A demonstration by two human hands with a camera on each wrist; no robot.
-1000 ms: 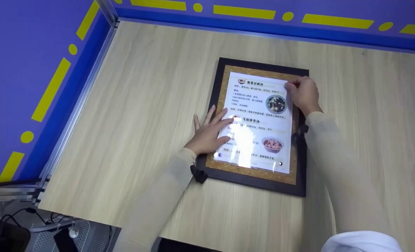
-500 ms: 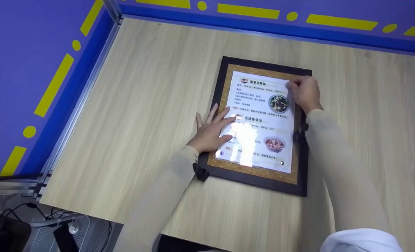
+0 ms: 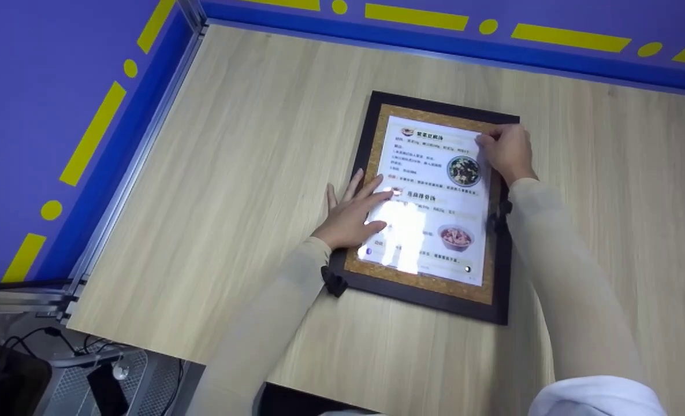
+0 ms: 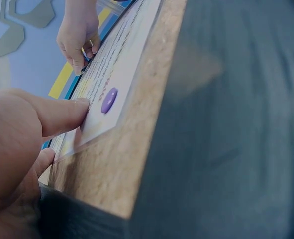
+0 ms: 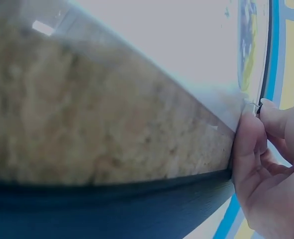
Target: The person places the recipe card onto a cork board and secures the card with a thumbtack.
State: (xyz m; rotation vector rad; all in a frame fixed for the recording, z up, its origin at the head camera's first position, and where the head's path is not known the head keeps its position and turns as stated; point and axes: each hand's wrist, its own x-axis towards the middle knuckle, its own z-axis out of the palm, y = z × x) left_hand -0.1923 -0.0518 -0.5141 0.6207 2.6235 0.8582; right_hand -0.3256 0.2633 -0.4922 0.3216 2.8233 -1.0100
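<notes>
A laminated recipe sheet [image 3: 423, 159] lies on a cork board [image 3: 417, 280] with a dark frame [image 3: 423, 300]. My left hand [image 3: 351, 218] rests spread over the sheet's left edge, fingers extended. At the sheet's upper right corner, my right hand [image 3: 508, 153] pinches a small black thumbtack [image 5: 259, 108] between thumb and forefinger; a thin metal point shows in the right wrist view. A purple thumbtack [image 4: 109, 100] is in the sheet's lower left corner. Another black thumbtack [image 3: 468, 269] sits at its lower right. Whether the held tack's point touches the sheet, I cannot tell.
The board lies on a pale wooden table [image 3: 250, 156]. Blue panels [image 3: 59, 86] with yellow marks border its left and far sides. Below the left front edge are cables and a metal mesh shelf [image 3: 137, 381]. Bright glare covers part of the sheet.
The whole head view has shifted slightly, so the board and hands appear a little farther right. Both hands keep their places on the board, and the right hand still pinches the thumbtack.
</notes>
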